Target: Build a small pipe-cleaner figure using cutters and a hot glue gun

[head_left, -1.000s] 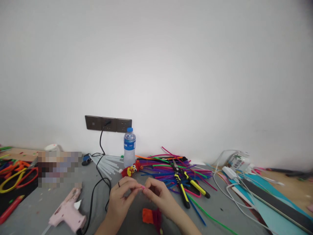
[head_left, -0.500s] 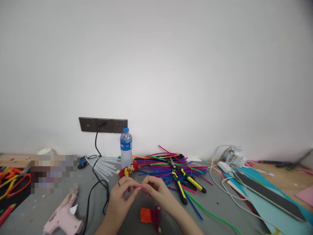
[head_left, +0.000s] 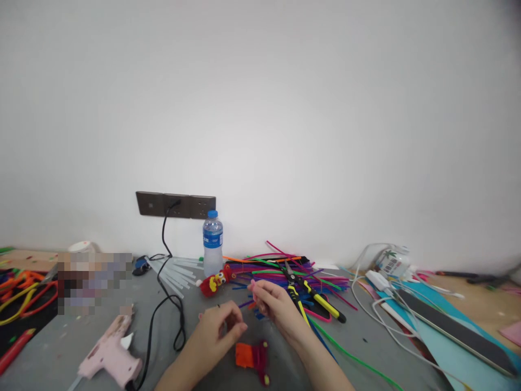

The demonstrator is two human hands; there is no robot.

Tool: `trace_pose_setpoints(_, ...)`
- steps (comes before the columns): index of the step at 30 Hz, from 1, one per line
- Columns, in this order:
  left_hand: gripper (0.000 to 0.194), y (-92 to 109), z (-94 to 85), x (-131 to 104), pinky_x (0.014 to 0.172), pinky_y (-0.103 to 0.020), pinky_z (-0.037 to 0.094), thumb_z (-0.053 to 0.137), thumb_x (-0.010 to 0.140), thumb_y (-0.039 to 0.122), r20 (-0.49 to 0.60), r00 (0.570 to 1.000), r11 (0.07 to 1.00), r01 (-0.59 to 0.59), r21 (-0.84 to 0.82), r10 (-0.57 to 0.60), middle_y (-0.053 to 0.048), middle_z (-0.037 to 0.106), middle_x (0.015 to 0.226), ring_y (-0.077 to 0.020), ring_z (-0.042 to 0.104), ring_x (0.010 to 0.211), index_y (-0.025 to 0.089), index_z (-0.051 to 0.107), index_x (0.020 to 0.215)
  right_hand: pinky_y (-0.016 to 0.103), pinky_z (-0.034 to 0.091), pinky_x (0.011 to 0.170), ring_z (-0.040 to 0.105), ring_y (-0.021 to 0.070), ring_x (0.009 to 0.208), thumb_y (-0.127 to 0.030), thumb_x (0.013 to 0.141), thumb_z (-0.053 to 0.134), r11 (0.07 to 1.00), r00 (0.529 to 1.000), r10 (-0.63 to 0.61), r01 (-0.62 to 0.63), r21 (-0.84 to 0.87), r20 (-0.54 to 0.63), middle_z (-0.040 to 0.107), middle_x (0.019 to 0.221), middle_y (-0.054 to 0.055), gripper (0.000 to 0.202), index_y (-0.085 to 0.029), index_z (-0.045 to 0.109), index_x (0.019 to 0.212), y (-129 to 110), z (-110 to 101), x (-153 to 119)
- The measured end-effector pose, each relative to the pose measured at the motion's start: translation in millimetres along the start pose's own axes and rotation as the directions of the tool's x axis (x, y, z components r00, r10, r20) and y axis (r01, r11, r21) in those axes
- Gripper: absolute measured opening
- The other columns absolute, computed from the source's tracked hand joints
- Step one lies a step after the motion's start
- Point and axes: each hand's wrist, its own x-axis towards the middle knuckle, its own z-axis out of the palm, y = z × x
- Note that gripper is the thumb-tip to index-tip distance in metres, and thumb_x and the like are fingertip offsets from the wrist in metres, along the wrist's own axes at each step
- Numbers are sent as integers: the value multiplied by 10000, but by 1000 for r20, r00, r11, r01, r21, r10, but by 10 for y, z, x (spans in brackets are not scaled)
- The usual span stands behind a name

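Observation:
My right hand (head_left: 277,307) pinches a small pink fuzzy piece (head_left: 253,287) between thumb and fingertips. To its left, my left hand (head_left: 215,334) has loosely bent fingers with the thumb apart, and no object shows in the gap. A bit of pink peeks out behind its knuckles; whether it touches the hand I cannot tell. Below and between the hands lies an orange and dark-red pipe-cleaner piece (head_left: 252,355) with yellowish tips. Beyond the left hand rests a red and yellow pipe-cleaner figure (head_left: 214,282) with googly eyes.
A water bottle (head_left: 213,244) stands by the wall. Yellow-black pliers (head_left: 317,298) lie on a pile of colourful pipe cleaners (head_left: 264,266). A pink glue gun (head_left: 109,353), its black cord and clear glue sticks (head_left: 173,274) are at left. A phone (head_left: 456,331) and white cables are at right.
My hands have parted. The right lifted up and to the right with the pink piece; the left let go of it and turned lower. The view shifted slightly.

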Motion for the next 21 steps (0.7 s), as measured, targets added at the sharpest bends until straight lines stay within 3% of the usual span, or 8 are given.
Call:
trace_pose_setpoints(2,113,25,9,-10,679,-236,394,633,844,312,121,993,997,-25,72,16,-6,648,838,-172,578,782,205,647,879,217,210,464,339,63,470,-525,692,771,998,1000,4,-4,65,-5,472,524,-52,386,-154,664,683,-8,-45,6)
trace_pose_setpoints(4,195,25,22,-11,753,-251,398,742,753,306,214,977,993,-24,115,-1,-19,656,946,-199,581,896,215,679,914,210,229,472,358,64,487,-513,685,784,994,1000,16,-15,110,-7,489,543,-42,381,-149,671,682,-14,-72,8)
trace_pose_setpoints(7,266,-21,48,0,800,-264,388,819,666,307,288,957,987,-16,162,-32,-22,656,969,-218,564,962,218,711,893,201,246,478,359,65,501,-480,702,788,987,1000,17,-16,160,-6,489,552,-42,343,-152,690,716,-6,-91,10)
trace_pose_setpoints(12,231,-130,74,-4,728,-227,372,797,668,228,297,954,992,2,130,-40,5,639,922,-178,553,889,208,684,868,184,313,507,414,66,547,-444,654,833,969,997,59,-47,243,-40,545,629,-28,330,-153,679,680,-15,-93,3)
trace_pose_setpoints(17,286,-138,47,-16,660,-224,352,825,605,263,292,950,991,80,110,-109,24,627,842,-174,537,797,207,675,843,188,380,555,468,68,587,-430,644,844,944,994,108,-102,315,-3,608,762,-6,342,-156,640,656,-112,-66,-32)
trace_pose_setpoints(21,286,-87,14,0,632,-226,352,813,590,221,286,945,987,149,54,-158,39,608,765,-174,536,751,207,666,835,186,332,503,404,62,558,-408,645,849,920,995,90,-96,379,33,556,753,-19,338,-162,617,652,-165,-58,-56)
